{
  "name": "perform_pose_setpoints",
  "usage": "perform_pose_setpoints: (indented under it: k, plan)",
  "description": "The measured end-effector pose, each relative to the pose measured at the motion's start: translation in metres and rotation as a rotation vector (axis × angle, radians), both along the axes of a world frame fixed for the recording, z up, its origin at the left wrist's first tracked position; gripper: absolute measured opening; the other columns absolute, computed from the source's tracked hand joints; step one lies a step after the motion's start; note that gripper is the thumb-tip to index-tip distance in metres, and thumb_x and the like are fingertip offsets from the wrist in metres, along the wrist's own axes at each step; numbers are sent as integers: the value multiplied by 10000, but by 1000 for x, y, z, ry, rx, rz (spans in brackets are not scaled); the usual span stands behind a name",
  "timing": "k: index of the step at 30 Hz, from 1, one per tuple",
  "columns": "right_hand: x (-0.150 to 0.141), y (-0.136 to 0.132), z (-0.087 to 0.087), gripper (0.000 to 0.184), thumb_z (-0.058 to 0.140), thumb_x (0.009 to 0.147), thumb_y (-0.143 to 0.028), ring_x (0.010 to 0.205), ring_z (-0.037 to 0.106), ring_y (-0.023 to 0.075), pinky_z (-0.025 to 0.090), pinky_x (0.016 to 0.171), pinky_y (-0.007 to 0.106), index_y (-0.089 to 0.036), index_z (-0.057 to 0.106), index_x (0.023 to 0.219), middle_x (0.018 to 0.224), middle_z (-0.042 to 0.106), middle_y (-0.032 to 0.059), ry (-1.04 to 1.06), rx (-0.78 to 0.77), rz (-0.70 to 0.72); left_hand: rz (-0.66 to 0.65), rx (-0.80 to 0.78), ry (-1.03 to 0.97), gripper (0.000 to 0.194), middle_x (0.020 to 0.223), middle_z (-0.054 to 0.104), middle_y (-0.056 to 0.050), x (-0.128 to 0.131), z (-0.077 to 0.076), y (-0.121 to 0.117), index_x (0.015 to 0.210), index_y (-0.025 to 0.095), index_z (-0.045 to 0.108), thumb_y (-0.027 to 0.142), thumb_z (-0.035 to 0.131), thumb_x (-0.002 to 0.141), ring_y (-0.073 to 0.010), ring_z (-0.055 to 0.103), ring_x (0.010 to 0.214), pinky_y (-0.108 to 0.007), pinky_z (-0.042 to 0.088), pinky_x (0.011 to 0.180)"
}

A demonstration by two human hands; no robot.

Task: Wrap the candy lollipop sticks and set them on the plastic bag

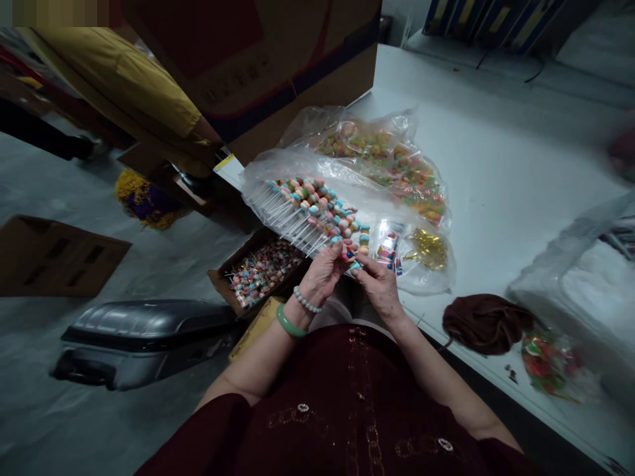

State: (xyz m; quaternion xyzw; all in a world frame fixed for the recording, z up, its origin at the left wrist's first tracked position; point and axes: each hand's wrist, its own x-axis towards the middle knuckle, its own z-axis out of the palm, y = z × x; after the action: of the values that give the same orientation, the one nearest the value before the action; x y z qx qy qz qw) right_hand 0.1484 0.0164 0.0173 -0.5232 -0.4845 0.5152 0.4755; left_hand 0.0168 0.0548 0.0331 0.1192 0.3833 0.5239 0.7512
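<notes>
In the head view, a small colourful candy piece (350,255) lies between the pinching fingertips of the left hand (322,271) and right hand (380,284).

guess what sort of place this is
Probably a small candy-packing workshop: skewered candies lie in rows on a plastic sheet, an open cardboard box below holds many more wrapped ones, and a large printed carton stands beside the clear bags of colorful candy.
</notes>
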Motion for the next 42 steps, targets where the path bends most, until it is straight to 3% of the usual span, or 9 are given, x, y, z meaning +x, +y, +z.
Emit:
perform_pose_setpoints:
  k: [5, 8, 12, 16, 20, 24, 36, 39, 42]
  plan:
    - [-5, 0, 2, 248, 683, 788, -304, 891, 651, 186, 509, 837, 312, -265, 760, 1020, 966, 741, -8, -16, 83, -16, 68, 61, 6, 371, 861, 692, -38, 11, 3, -5, 883, 136, 666, 400, 833, 683, -127, 643, 766, -258, 518, 745]
    - [-6, 3, 5, 245, 697, 752, -316, 728, 625, 154, 510, 637, 258, -238, 754, 977, 809, 714, -11, 78, -33, -81, 43, 95, 43, 379, 846, 689, -29, 18, 1, -10, 905, 142, 676, 431, 812, 701, -112, 626, 746, -226, 495, 693]
    - [1, 9, 9, 335, 742, 666, -347, 485, 490, 90, 289, 345, 167, -200, 721, 966, 580, 577, -46, 314, -282, -86, -82, 14, 132, 395, 746, 659, -26, 15, -6, -12, 843, 128, 670, 504, 746, 747, -101, 577, 628, -227, 465, 597]
    - [10, 13, 9, 390, 825, 561, -313, 477, 487, 65, 241, 314, 122, -179, 694, 904, 613, 601, -31, 514, -429, -34, -208, 10, 93, 339, 813, 685, -45, 2, -1, -7, 832, 132, 663, 430, 787, 726, -121, 623, 689, -243, 506, 660]
    - [11, 13, 9, 377, 838, 555, -285, 444, 462, 55, 226, 302, 106, -174, 681, 879, 562, 584, -34, 606, -512, 20, -53, 90, -19, 281, 977, 713, -53, -3, 13, 3, 946, 167, 659, 334, 778, 754, -158, 672, 862, -289, 537, 810]
    - [7, 12, 11, 368, 836, 559, -277, 422, 440, 38, 217, 298, 101, -173, 666, 869, 590, 599, -35, 632, -506, 35, 12, 101, -45, 222, 881, 708, -57, 6, 16, 3, 926, 158, 644, 318, 734, 801, -196, 687, 882, -338, 540, 841]
    - [1, 4, 2, 252, 726, 640, -341, 410, 472, 80, 267, 319, 154, -215, 542, 756, 548, 568, -67, 285, -358, -91, 33, -12, 30, 174, 838, 660, -41, 28, 1, -15, 893, 135, 610, 307, 634, 885, -107, 614, 724, -226, 488, 688]
    - [-2, -1, 0, 156, 661, 744, -357, 413, 435, 88, 326, 374, 203, -221, 587, 764, 558, 559, -58, 107, -190, -70, 17, -21, 29, 239, 823, 659, -45, 29, -3, -13, 895, 137, 617, 375, 636, 878, -121, 608, 710, -250, 487, 681]
    - [-3, -7, -1, 121, 610, 823, -354, 594, 553, 138, 446, 579, 253, -237, 635, 812, 691, 629, -14, -208, 51, -114, 64, 11, 19, 271, 806, 655, -36, 32, -7, -11, 839, 151, 598, 411, 674, 843, -138, 626, 782, -268, 489, 745]
